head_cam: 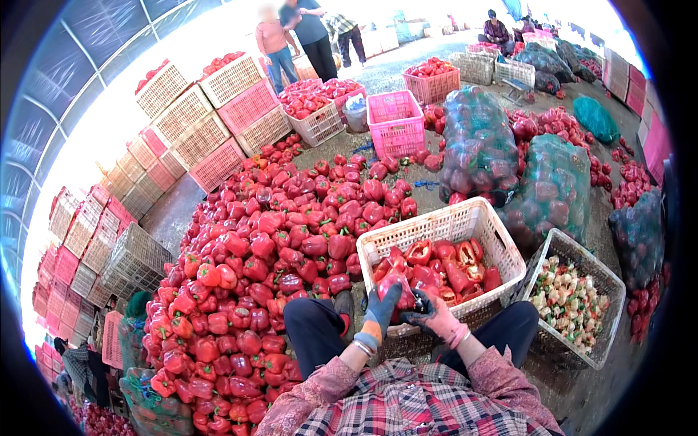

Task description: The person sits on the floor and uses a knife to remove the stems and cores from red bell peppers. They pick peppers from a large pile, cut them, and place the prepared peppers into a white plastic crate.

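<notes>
My left hand (383, 306), in a grey-blue glove, holds a whole-looking red bell pepper (395, 287) over the near rim of a cream plastic crate (436, 224). Against the pepper's right side, my right hand (437, 316), in a dark and pink glove, has its fingers curled around a small dark object (419, 304); its kind is hard to make out. Opened red pepper pieces (457, 272) lie in the crate, some with pale insides showing. Right of my knee, a grey crate (615, 305) contains many cut-out pepper cores with green stems (570, 300).
A large heap of red bell peppers (262, 272) spreads along my left. Filled green mesh sacks (480, 144) stand beyond the crate, near a pink crate (395, 122). Stacked crates (191, 122) line the left side. People (311, 32) stand at the back; others sit farther right.
</notes>
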Tool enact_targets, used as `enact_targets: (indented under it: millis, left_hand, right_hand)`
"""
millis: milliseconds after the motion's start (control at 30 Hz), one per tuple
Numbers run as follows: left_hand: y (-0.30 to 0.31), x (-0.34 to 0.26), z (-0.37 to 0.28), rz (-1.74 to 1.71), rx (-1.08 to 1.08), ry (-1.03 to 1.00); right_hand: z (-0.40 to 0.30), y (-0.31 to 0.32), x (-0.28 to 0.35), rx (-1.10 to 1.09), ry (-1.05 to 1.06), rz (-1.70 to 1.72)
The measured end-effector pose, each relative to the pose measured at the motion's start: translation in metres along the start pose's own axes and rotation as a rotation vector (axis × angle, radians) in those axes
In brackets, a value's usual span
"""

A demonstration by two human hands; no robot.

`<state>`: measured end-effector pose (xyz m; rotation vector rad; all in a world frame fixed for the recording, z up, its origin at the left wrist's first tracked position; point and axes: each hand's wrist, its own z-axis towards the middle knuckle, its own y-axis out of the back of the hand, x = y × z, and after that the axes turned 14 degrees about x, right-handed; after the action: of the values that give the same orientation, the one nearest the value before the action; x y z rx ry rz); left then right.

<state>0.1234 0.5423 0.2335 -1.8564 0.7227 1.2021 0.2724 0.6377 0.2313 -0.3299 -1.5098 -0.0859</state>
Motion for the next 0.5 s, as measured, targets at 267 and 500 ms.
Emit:
enact_targets:
  millis: [267,500]
  left_hand:
    - [0.008,0.020,-0.011,0.198,-0.047,-0.021]
    - [0.010,0.032,-0.009,0.206,0.019,-0.092]
  right_hand:
    - [-0.009,-0.018,-0.014,0.017,-0.038,0.028]
    - [-0.017,-0.032,-0.019,-0.069,-0.026,0.155]
